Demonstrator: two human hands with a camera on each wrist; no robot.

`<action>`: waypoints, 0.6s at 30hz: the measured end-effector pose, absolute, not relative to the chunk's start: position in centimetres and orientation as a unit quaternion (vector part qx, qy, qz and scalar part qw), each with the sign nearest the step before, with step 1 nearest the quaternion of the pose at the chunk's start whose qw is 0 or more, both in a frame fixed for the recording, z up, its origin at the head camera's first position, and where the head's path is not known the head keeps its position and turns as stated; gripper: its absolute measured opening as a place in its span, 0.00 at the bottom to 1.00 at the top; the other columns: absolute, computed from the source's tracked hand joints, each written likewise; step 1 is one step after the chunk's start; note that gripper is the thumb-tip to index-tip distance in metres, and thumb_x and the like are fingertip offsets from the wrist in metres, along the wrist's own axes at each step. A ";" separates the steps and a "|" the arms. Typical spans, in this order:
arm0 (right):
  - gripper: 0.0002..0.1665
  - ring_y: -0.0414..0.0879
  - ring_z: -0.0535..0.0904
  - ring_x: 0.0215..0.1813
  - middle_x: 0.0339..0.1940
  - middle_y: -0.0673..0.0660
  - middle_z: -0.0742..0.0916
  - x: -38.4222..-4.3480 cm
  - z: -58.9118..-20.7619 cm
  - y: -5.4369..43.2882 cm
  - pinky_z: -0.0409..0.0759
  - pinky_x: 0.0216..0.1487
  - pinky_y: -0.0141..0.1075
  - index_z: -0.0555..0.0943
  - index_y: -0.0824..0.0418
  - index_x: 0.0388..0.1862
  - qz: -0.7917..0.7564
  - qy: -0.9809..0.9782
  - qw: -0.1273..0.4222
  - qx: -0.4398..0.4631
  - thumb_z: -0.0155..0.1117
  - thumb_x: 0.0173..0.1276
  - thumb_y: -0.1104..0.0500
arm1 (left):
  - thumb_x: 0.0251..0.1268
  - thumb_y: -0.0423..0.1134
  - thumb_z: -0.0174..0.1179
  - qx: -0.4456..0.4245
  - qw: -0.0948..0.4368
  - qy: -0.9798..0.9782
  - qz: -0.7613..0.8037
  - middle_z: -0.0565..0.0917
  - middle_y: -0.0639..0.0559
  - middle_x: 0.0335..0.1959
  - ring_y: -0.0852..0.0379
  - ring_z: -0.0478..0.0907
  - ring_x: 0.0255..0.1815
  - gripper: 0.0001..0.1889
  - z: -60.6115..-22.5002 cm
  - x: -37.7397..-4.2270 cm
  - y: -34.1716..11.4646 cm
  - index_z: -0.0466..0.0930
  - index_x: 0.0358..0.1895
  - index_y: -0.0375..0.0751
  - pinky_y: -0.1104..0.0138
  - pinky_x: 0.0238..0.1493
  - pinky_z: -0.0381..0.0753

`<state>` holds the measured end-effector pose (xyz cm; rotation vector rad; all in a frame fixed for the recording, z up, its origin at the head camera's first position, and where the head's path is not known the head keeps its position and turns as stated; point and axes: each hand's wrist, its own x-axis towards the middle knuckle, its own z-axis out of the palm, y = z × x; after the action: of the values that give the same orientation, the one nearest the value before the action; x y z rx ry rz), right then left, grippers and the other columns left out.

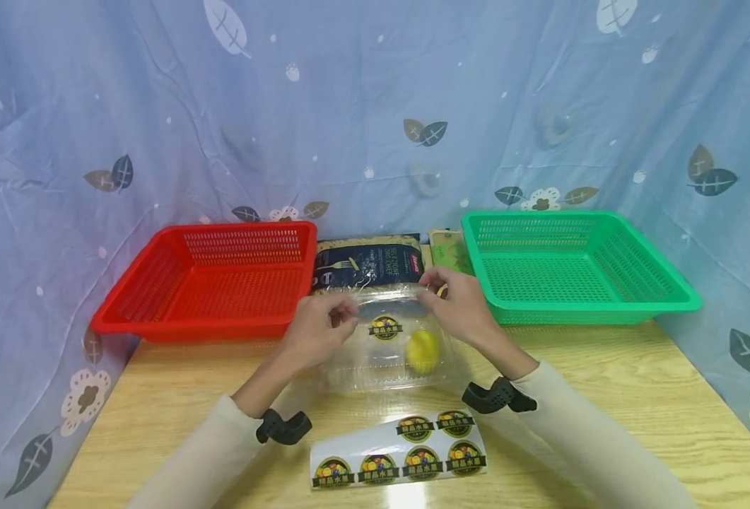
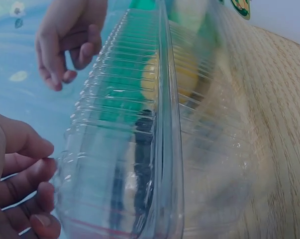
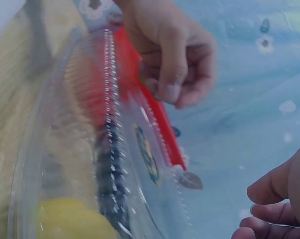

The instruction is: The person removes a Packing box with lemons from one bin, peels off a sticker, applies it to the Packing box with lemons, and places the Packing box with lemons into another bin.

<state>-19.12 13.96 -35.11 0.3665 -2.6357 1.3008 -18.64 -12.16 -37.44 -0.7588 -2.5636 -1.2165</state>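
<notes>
A clear plastic clamshell box [image 1: 365, 364] sits on the table with its lid down, a yellow fruit [image 1: 423, 351] inside toward the right. On the lid is a round dark label [image 1: 385, 327] with fruit pictures. My left hand [image 1: 317, 329] hovers by the lid's left side, fingers loosely curled around nothing. Over the far right corner is my right hand [image 1: 457, 304], relaxed and holding nothing. The left wrist view shows the left fingertips [image 2: 48, 164] close beside the box's ribbed wall. Nearer me lies a white label sheet [image 1: 355, 444] with several matching labels.
A red basket [image 1: 203, 329] stands at the left, a green basket [image 1: 594, 307] at the right. Between them lie a dark pasta bag [image 1: 368, 265] and a green-and-tan packet [image 1: 449, 251] behind the box. A blue patterned curtain [image 1: 362, 92] hangs at the table's back.
</notes>
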 end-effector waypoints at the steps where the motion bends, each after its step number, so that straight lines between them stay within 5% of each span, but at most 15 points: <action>1: 0.06 0.48 0.75 0.23 0.33 0.55 0.83 -19.0 -35.1 14.3 0.75 0.25 0.40 0.82 0.60 0.44 0.441 -0.885 0.091 0.120 0.64 0.70 0.60 | 0.59 0.27 0.65 -0.250 0.106 -0.871 -0.410 0.81 0.56 0.25 0.59 0.74 0.27 0.05 -37.4 -18.5 -12.3 0.85 0.34 0.41 0.69 0.28 0.77; 13: 0.12 0.46 0.73 0.20 0.36 0.60 0.80 -18.2 -34.6 20.2 0.71 0.19 0.35 0.80 0.68 0.50 0.509 -0.842 0.167 0.067 0.62 0.73 0.61 | 0.64 0.37 0.66 -0.152 0.102 -0.899 -0.398 0.79 0.57 0.23 0.56 0.73 0.26 0.02 -37.4 -16.0 -13.4 0.84 0.33 0.47 0.66 0.28 0.73; 18: 0.11 0.46 0.79 0.23 0.35 0.54 0.79 -17.8 -34.5 23.5 0.76 0.23 0.33 0.80 0.63 0.50 0.518 -0.828 0.213 -0.013 0.63 0.74 0.58 | 0.66 0.45 0.66 -0.104 0.091 -0.910 -0.392 0.80 0.57 0.26 0.56 0.75 0.28 0.06 -37.7 -15.3 -14.0 0.84 0.38 0.48 0.63 0.32 0.76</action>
<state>-17.76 23.54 -34.46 -0.0349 -2.2991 1.4388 -15.30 -14.03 -37.74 -0.3082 -2.7027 -1.1649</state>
